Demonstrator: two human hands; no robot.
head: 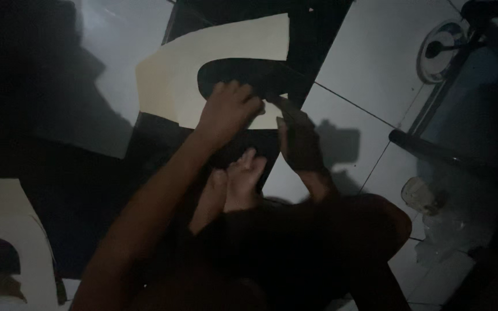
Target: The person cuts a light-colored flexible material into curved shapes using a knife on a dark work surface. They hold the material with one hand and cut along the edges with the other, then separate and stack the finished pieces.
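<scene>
Pretty dim shot, so take this with a pinch of salt; the person sits on the tiled floor (pixel 370 75) with a cream sheet (pixel 226 52) laid out in front, and a dark sole-shaped piece (pixel 243 72) lies on top of it, near the sheet's middle. The left hand (pixel 229 109) is pressed down on the near edge of that dark piece, fingers curled over it like it's pinning it flat; the right hand (pixel 298 135) sits just beside it at the sheet's right edge, and it's too dark to tell whether its fingers are gripping a tool, the sheet, or nothing. Bare toes (pixel 243 170) rest on the dark material just below the hands.

If this is tracing or cutting round that shape, my two cents: keep the left palm flat and heavy so the piece can't creep; work the right hand in short runs round the outline; turn the sheet, not the wrist. Another cream sheet with a cut-out (pixel 7 242) lies off to the lower left.
</scene>
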